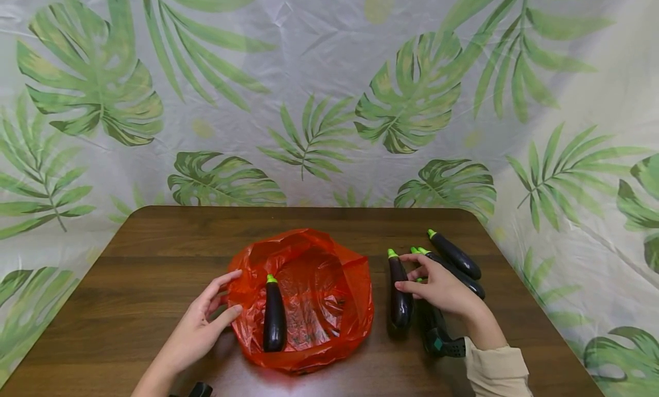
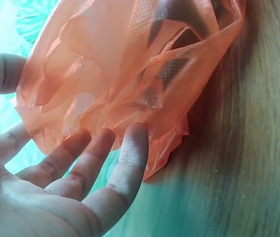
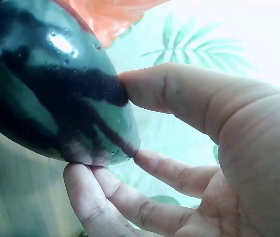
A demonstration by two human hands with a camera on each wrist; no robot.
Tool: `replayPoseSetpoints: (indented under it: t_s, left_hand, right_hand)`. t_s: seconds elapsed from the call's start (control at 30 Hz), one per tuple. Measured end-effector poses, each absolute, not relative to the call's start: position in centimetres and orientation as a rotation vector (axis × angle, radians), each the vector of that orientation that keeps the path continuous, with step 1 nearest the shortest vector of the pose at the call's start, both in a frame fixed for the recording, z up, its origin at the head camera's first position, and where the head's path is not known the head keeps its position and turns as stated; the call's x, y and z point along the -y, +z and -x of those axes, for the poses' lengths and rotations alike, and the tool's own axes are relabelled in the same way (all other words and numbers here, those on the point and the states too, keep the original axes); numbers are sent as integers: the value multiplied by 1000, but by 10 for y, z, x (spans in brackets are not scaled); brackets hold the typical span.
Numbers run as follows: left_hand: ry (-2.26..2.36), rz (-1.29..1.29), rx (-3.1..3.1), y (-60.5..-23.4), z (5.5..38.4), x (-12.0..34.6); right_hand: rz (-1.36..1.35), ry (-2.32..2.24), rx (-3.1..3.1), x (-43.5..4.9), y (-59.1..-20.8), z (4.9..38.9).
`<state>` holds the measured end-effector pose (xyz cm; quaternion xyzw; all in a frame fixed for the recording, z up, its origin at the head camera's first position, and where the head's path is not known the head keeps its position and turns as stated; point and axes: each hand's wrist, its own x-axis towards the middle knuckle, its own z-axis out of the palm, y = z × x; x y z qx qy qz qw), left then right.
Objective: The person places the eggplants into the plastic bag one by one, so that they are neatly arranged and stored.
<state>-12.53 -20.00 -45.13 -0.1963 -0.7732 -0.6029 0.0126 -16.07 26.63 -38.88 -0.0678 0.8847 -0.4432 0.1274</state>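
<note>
A red plastic bag [image 1: 355, 305] lies spread with its mouth open on the table, and a dark purple eggplant [image 1: 274, 317] with a green stem end lies in its left part. My left hand [image 1: 206, 317] is at the bag's left edge, fingers loosely bent and spread. In the left wrist view its fingertips [image 2: 136, 136] touch the thin red film. Right of the bag, my right hand [image 1: 437, 285] pinches another eggplant [image 1: 400, 305] between thumb and fingers. The right wrist view shows this glossy eggplant [image 3: 56, 89] close up, with the thumb on one side and fingertips below.
Several more eggplants [image 1: 455, 254] lie beside and under my right hand, partly hidden by it. The brown wooden table [image 1: 128, 305] ends at a back edge in front of a leaf-patterned curtain [image 1: 319, 88]. A black wrist device [image 1: 443, 342] is strapped at my right wrist.
</note>
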Motion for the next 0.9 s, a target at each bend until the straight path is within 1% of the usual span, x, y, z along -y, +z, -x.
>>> replayPoseSetpoints:
  t_s: [0.3, 0.9]
  left_hand:
    - [-1880, 610, 2415, -450, 125, 199]
    - [-1828, 643, 2404, -452, 125, 200]
  right_hand:
    - [226, -1323, -2590, -271, -375, 160]
    - [219, -1319, -2682, -262, -346, 155]
